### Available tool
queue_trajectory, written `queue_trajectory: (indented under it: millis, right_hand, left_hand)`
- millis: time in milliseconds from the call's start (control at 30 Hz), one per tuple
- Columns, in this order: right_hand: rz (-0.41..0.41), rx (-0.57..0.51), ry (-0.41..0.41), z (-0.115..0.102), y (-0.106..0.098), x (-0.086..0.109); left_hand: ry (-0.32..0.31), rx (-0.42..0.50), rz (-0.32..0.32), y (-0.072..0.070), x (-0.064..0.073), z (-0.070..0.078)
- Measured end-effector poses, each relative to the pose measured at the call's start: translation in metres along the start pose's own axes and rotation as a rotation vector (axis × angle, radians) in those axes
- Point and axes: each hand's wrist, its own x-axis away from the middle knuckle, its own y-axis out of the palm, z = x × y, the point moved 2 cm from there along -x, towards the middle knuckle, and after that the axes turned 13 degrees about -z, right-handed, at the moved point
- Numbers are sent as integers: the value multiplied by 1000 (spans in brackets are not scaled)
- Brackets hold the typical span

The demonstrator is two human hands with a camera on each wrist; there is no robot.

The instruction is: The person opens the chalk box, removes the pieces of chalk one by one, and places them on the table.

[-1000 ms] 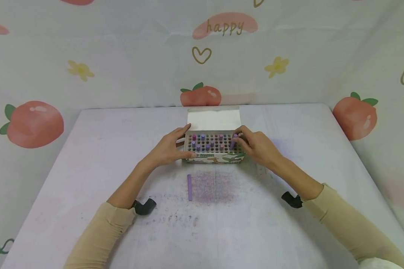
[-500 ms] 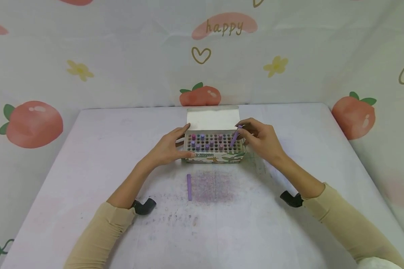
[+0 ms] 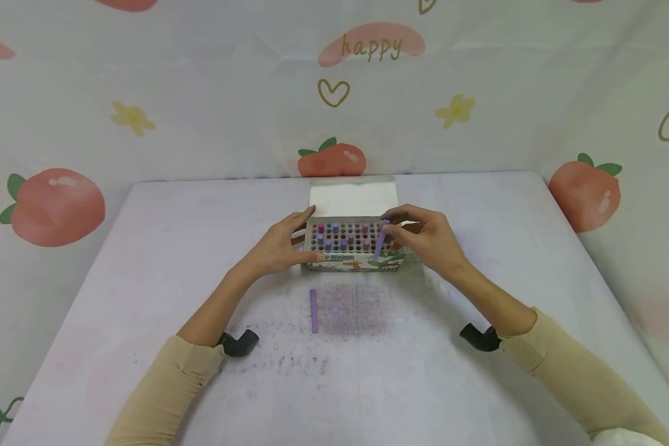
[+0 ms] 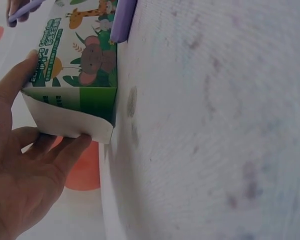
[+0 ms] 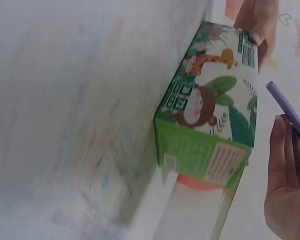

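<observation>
A crayon box (image 3: 354,265) with animal prints stands at the table's far middle, its lid (image 3: 354,197) raised at the back. Several purple and pink crayons (image 3: 321,228) poke up from its rows of holes. My left hand (image 3: 275,248) holds the box's left end, thumb on the front top edge, other fingers by the side flap (image 4: 70,120). Between thumb and fingertips my right hand (image 3: 429,238) pinches a purple crayon (image 3: 379,243), tilted over the box's right front. The right wrist view shows that crayon's end (image 5: 277,92) pointing away from the fingers.
Another purple crayon (image 3: 314,311) lies on the white table in front of the box. Beside it spreads a purple smudged patch (image 3: 354,310). Black curved pieces (image 3: 240,342) sit at both wrists. A printed curtain (image 3: 228,93) hangs behind the table.
My right hand has drawn the purple crayon up out of the right-hand holes, then brought it left and toward the front edge. The left hand stays on the box.
</observation>
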Motion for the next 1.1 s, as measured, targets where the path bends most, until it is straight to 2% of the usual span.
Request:
queue_trajectory:
  millis: [567, 1100]
  right_hand:
    - [-92, -238, 165, 0, 33, -4]
    - [-169, -209, 180, 7, 62, -5]
  left_hand:
    - [-7, 2, 9, 1, 1, 1]
    - [-14, 22, 10, 2, 3, 4]
